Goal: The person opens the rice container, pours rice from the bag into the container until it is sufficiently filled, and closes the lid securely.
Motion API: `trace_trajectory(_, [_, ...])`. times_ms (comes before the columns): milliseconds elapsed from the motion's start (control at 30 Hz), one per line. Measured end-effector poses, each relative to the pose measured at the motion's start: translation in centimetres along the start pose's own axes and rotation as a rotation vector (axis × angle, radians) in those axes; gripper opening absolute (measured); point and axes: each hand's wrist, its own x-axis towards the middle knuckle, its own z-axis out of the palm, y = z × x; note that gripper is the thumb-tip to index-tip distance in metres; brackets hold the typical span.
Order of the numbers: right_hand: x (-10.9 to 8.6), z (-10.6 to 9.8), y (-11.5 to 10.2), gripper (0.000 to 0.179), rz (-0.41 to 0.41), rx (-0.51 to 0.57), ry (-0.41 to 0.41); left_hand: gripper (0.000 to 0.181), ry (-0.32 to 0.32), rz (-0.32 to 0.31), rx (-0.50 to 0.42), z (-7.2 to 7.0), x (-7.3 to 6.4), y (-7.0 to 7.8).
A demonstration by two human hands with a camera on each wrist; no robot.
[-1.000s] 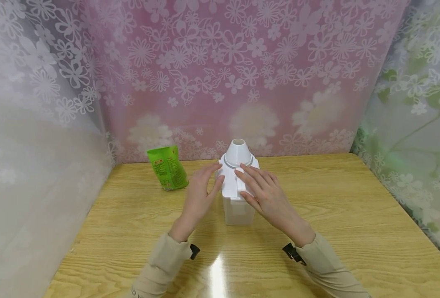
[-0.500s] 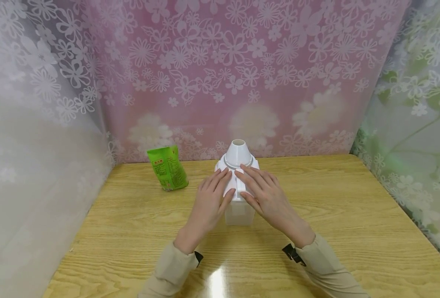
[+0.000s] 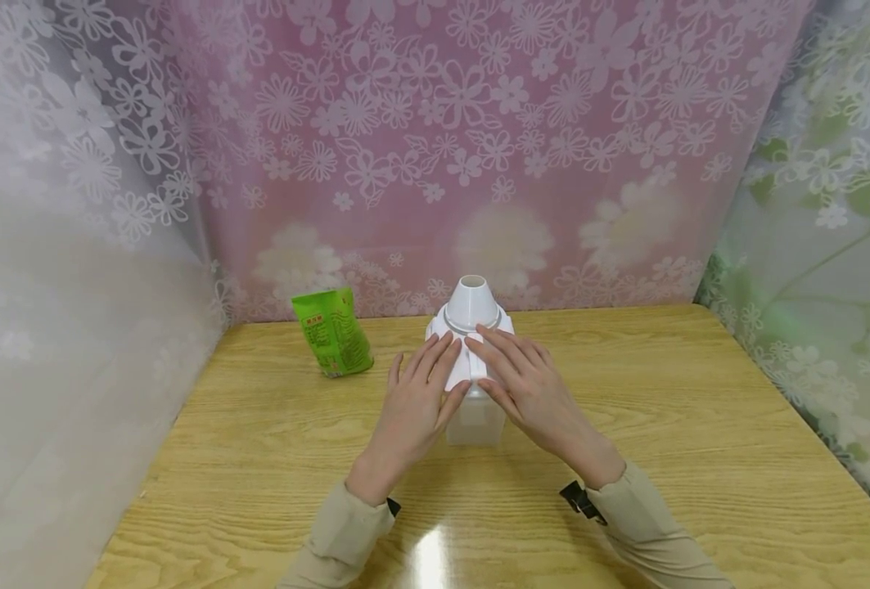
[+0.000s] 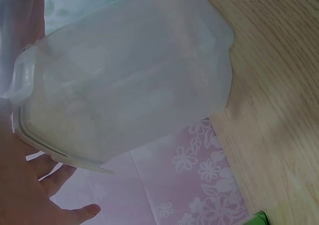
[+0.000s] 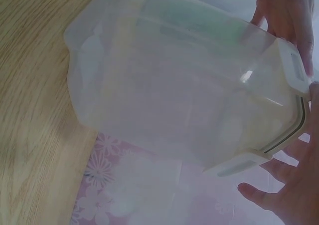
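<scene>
A translucent plastic storage container (image 3: 474, 424) stands upright on the table, with a white lid (image 3: 473, 360) and a white cone-shaped piece (image 3: 472, 307) on top. My left hand (image 3: 414, 401) rests on the left part of the lid, fingers extended. On its right part lies my right hand (image 3: 538, 393), fingers also extended. Both wrist views show the container body (image 4: 139, 75) from the side. White side clips (image 5: 241, 165) stick out from the lid in the right wrist view. Whether they are fastened is hard to tell.
A green printed bag (image 3: 335, 335) stands on the wooden table (image 3: 258, 458) to the left of the container. A pink floral curtain (image 3: 435, 164) hangs behind the table. Pale floral curtains flank it on both sides.
My left hand has moved right, from beside the container's left edge onto the lid. My right hand, the container and the green bag have stayed in place.
</scene>
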Motion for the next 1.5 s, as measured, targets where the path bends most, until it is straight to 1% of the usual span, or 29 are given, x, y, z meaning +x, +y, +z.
trace_trajectory(267, [0.2,-0.2,-0.1,0.056,-0.006,-0.003,-0.003,0.070,0.024,0.012,0.013,-0.1,-0.1,0.0])
trace_trajectory(433, [0.2,-0.6,0.1,0.058,0.013,0.019,-0.050,0.070,0.033,0.018,0.014,-0.1,0.0,0.0])
trace_trajectory(533, [0.2,-0.9,0.2,0.057,0.026,0.044,-0.071,0.070,0.027,0.017,0.016,-0.1,0.0,0.0])
trace_trajectory(633, [0.1,-1.3,0.4,0.056,0.037,0.072,-0.067,0.071,0.027,0.020,0.015,0.0,0.0,0.0])
trace_trajectory(700, [0.1,-1.5,0.7,0.053,0.045,0.082,-0.046,0.071,0.028,0.023,0.018,0.1,0.1,0.0])
trace_trajectory(767, [0.0,-1.8,1.1,0.048,0.069,0.096,-0.016,0.071,0.033,0.029,0.016,0.2,0.1,0.0])
trace_trajectory(833, [0.1,-2.1,1.6,0.042,0.115,0.109,0.015,0.072,0.033,0.030,0.016,0.2,0.1,0.0])
trace_trajectory(933, [0.3,-2.7,2.3,0.040,0.236,0.160,0.028,0.072,0.031,0.029,0.010,0.2,0.1,0.0])
trace_trajectory(1000, [0.4,-3.0,2.8,0.039,0.339,0.228,0.000,0.072,0.028,0.024,0.007,0.2,0.1,0.0])
trace_trajectory(1033, [0.4,-3.2,3.1,0.038,0.398,0.284,-0.026,0.072,0.027,0.022,0.006,0.2,0.1,0.0])
trace_trajectory(1100, [0.6,-3.5,3.6,0.039,0.513,0.444,-0.087,0.072,0.024,0.019,0.003,0.2,0.1,-0.1])
trace_trajectory(1200, [0.7,-3.6,4.5,0.045,0.670,0.718,-0.170,0.072,0.022,0.015,-0.005,0.1,0.1,-0.1])
trace_trajectory(1267, [0.8,-3.6,5.0,0.050,0.743,0.871,-0.214,0.072,0.021,0.013,-0.011,0.1,0.1,-0.1])
trace_trajectory(1367, [0.8,-3.3,5.5,0.056,0.831,1.030,-0.257,0.072,0.014,0.009,-0.016,0.0,0.1,-0.1])
trace_trajectory(1500, [0.6,-2.9,6.1,0.058,0.964,1.238,-0.255,0.071,0.006,0.007,-0.019,0.0,0.0,-0.1])
